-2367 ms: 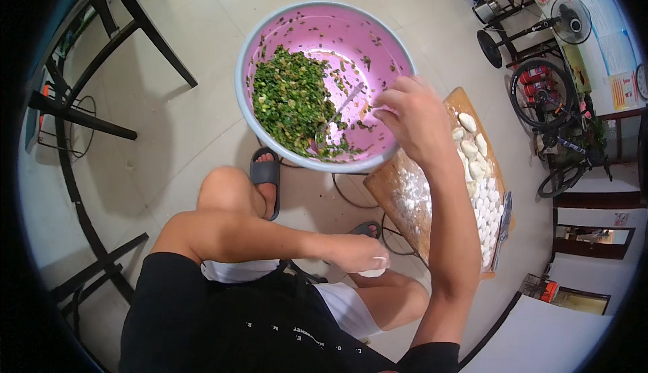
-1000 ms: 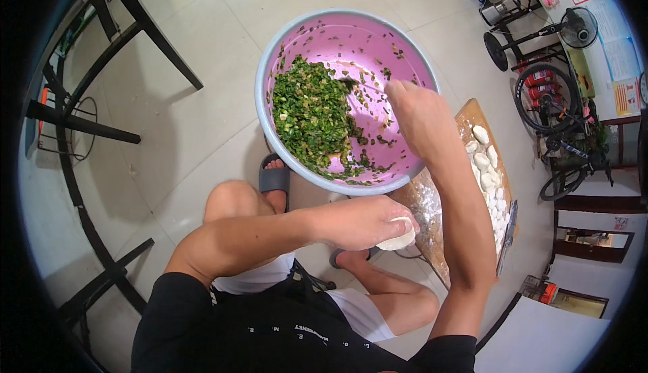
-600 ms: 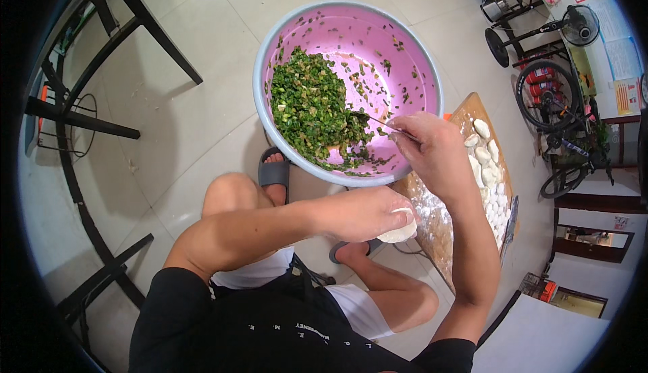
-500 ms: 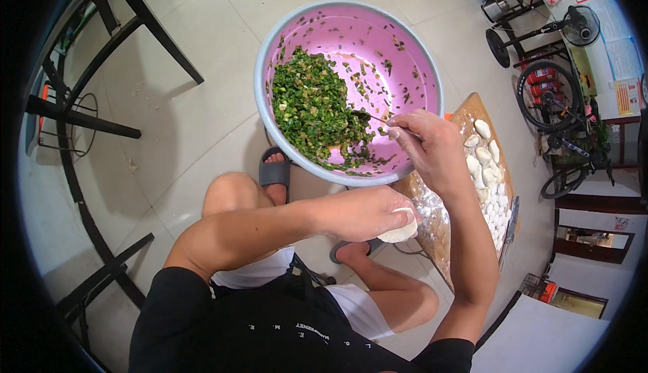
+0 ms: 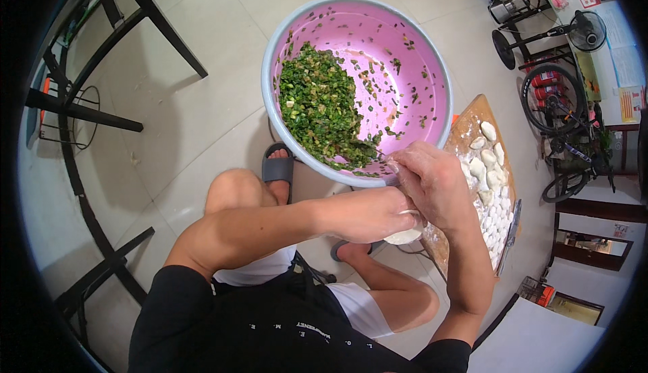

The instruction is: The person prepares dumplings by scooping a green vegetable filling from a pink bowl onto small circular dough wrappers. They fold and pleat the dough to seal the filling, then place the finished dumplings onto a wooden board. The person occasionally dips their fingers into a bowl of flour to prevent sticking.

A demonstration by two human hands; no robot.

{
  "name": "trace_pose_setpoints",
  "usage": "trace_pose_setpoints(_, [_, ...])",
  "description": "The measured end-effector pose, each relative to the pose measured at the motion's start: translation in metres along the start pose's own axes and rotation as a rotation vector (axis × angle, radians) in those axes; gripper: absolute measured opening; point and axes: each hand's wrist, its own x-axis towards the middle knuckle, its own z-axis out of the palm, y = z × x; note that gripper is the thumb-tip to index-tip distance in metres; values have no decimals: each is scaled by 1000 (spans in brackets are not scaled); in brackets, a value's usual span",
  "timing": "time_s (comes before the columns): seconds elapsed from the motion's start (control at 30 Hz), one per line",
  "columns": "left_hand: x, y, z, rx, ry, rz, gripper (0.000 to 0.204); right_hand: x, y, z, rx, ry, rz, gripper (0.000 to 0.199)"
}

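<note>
A round dough wrapper (image 5: pixel 403 236) is held in my left hand (image 5: pixel 374 212), its pale edge showing below the fingers. My right hand (image 5: pixel 435 178) pinches the thin handle of a spoon (image 5: pixel 382 156), whose bowl is at the filling by the near wall of the basin. The pink basin (image 5: pixel 442 76) with a pale blue-grey rim holds chopped green filling (image 5: pixel 320 103), heaped on its left side. My two hands are close together at the basin's near right rim, the right partly covering the left's fingertips.
At the right, a floured wooden board (image 5: pixel 476 113) bears several shaped dumplings (image 5: pixel 491 160) and small dough pieces (image 5: pixel 496 221). A knife (image 5: pixel 511 234) lies along its right edge. Black chair legs (image 5: pixel 162 32) stand at the left. A fan (image 5: pixel 586 32) and bicycle (image 5: pixel 553 99) are farther right.
My right hand has drawn the spoon toward me, nearer the basin's near wall and my left hand. The basin appears slightly farther right in view. The left hand still holds the wrapper.
</note>
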Motion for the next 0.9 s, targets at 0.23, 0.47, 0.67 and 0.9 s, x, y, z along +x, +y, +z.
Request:
trace_pose_setpoints(0.23, [-3,4,-1,-10,48,8,34,1,-4,4,72,-12,-12,11])
trace_pose_setpoints(0.47, [-6,13,-4,-26,18,-32,31,3,-11,7,232,31,58,9])
trace_pose_setpoints(0.67, [3,-2,0,33,72,95,32,18,-13,9,461,65,279,16])
trace_pose_setpoints(0.9, [0,6,-4,-23,-33,-59,34,35,-4,10,897,102,596,19])
